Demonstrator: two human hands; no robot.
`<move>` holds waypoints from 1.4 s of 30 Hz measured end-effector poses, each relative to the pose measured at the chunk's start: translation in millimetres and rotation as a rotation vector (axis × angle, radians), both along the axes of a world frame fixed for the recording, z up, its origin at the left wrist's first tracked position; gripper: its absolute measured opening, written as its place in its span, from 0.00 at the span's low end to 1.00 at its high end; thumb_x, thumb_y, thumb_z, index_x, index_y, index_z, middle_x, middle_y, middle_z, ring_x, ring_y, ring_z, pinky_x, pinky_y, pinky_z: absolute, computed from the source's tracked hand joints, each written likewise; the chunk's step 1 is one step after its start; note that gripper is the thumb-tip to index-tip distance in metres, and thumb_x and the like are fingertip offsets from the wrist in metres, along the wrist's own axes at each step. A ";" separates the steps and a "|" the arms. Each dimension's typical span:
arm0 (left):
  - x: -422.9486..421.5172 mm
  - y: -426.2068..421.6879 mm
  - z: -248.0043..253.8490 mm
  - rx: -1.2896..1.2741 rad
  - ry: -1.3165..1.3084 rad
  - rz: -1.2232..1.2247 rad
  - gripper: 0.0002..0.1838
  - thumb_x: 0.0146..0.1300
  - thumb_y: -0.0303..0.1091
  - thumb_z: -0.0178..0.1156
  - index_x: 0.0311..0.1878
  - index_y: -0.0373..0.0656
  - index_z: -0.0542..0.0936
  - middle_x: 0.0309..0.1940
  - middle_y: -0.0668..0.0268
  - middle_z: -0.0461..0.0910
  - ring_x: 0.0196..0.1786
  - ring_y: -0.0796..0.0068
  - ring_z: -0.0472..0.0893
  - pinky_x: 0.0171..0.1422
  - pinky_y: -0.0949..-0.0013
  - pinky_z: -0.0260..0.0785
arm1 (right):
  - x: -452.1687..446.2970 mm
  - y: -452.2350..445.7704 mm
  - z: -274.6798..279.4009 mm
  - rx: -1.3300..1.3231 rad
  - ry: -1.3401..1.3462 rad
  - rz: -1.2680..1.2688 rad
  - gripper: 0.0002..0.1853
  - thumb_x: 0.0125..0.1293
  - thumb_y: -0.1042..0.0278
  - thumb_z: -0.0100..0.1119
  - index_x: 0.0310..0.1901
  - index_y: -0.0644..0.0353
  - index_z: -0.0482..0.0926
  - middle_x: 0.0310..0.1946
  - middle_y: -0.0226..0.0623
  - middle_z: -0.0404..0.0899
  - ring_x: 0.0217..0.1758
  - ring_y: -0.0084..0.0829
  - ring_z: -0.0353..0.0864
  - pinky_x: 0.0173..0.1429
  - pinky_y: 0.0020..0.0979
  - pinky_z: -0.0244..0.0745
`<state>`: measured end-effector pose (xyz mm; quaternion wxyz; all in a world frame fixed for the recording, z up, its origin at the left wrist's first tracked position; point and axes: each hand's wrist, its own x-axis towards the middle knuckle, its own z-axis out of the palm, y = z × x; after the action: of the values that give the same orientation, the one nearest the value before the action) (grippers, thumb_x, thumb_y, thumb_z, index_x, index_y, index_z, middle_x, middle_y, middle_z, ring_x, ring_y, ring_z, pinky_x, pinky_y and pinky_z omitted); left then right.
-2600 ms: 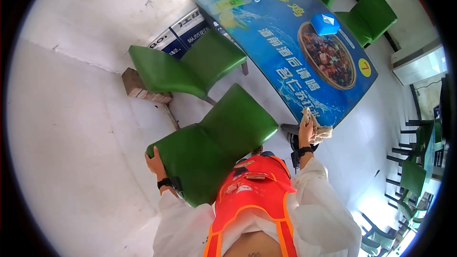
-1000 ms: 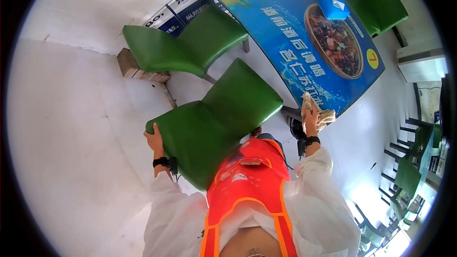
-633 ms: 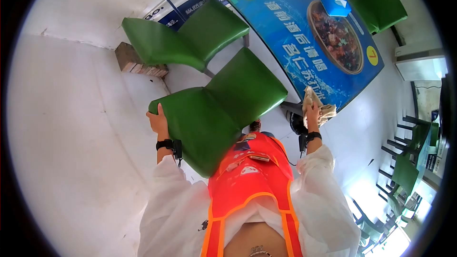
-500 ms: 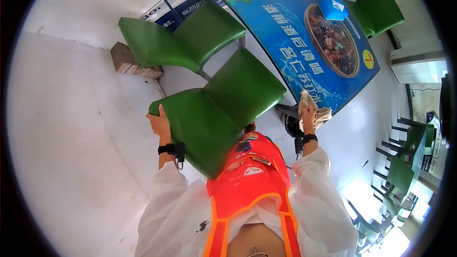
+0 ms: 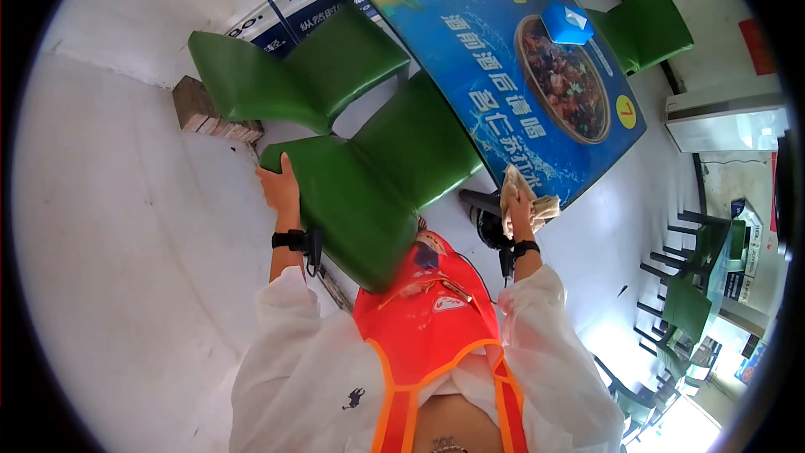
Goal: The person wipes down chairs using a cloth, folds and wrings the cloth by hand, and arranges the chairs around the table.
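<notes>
My left hand (image 5: 281, 189) is closed around the top corner of the backrest of a green padded chair (image 5: 335, 201). The chair's seat reaches to the long edge of a blue printed table (image 5: 579, 168), and the table edge covers part of it. In my right hand (image 5: 520, 216) is a crumpled beige cloth (image 5: 537, 208), held at the table's near corner. A second green chair (image 5: 344, 59) stands just beyond the first along the same side.
A blue tissue box (image 5: 567, 25) sits on the table. Stacked bricks (image 5: 205, 113) and printed cartons (image 5: 293, 4) are by the left wall. Another green chair (image 5: 641, 29) is across the table. More chairs (image 5: 688, 306) and a table stand at far right.
The chair under my left hand has shifted closer to the table and the second chair, its seat now partly beneath the table edge. My right hand keeps the cloth near the same corner.
</notes>
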<state>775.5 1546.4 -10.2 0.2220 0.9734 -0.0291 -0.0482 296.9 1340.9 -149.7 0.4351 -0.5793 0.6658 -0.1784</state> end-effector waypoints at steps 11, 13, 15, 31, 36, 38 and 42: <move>-21.4 -43.0 11.8 0.005 -0.048 0.036 0.34 0.56 0.59 0.51 0.50 0.35 0.62 0.44 0.51 0.73 0.43 0.50 0.76 0.42 0.49 0.69 | 5.0 -3.8 19.5 0.042 -0.012 -0.037 0.21 0.52 0.63 0.50 0.49 0.58 0.73 0.39 0.42 0.76 0.44 0.36 0.72 0.50 0.31 0.64; -25.4 -46.4 20.5 -0.001 -0.043 0.066 0.35 0.55 0.59 0.51 0.52 0.35 0.62 0.45 0.50 0.73 0.45 0.49 0.75 0.45 0.50 0.67 | 8.7 -1.7 22.1 0.064 -0.072 -0.070 0.21 0.52 0.63 0.50 0.50 0.59 0.73 0.40 0.43 0.76 0.44 0.37 0.72 0.50 0.33 0.65; -27.6 -48.1 23.0 -0.056 -0.069 0.062 0.36 0.54 0.58 0.52 0.54 0.33 0.62 0.47 0.48 0.72 0.48 0.47 0.74 0.50 0.51 0.65 | 4.6 -4.0 14.6 0.031 -0.023 -0.034 0.19 0.53 0.64 0.49 0.48 0.60 0.73 0.38 0.44 0.76 0.43 0.37 0.72 0.48 0.33 0.66; -16.3 -16.9 -2.6 -0.529 0.121 -0.309 0.38 0.58 0.45 0.55 0.60 0.25 0.52 0.53 0.39 0.63 0.56 0.44 0.64 0.59 0.52 0.58 | 113.0 97.9 125.9 0.000 0.141 0.210 0.11 0.55 0.67 0.45 0.34 0.66 0.73 0.25 0.39 0.73 0.31 0.28 0.68 0.36 0.31 0.65; -5.3 3.3 -2.9 -0.440 0.139 -0.529 0.35 0.60 0.42 0.53 0.61 0.28 0.52 0.51 0.41 0.66 0.54 0.44 0.67 0.57 0.54 0.61 | 199.4 138.4 179.9 -0.006 0.104 0.286 0.11 0.57 0.68 0.45 0.33 0.69 0.70 0.24 0.44 0.71 0.30 0.26 0.67 0.35 0.32 0.66; 27.4 28.4 -4.5 -0.539 0.361 -0.710 0.31 0.60 0.40 0.52 0.60 0.31 0.55 0.50 0.43 0.67 0.53 0.47 0.69 0.56 0.56 0.62 | 225.4 140.5 195.8 0.033 0.167 0.348 0.11 0.57 0.69 0.44 0.35 0.69 0.71 0.25 0.47 0.72 0.30 0.29 0.68 0.37 0.34 0.66; 125.6 81.9 -61.7 -0.470 0.343 -1.194 0.18 0.61 0.34 0.47 0.52 0.38 0.68 0.47 0.49 0.72 0.49 0.53 0.73 0.55 0.58 0.64 | 318.6 130.9 266.8 -0.088 0.289 0.482 0.12 0.56 0.72 0.42 0.39 0.67 0.71 0.29 0.52 0.74 0.33 0.45 0.74 0.39 0.34 0.68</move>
<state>901.2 1628.3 -72.0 0.3648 0.6943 -0.5376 -0.3098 615.5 1471.8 117.1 0.3397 -0.7586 0.5557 -0.0141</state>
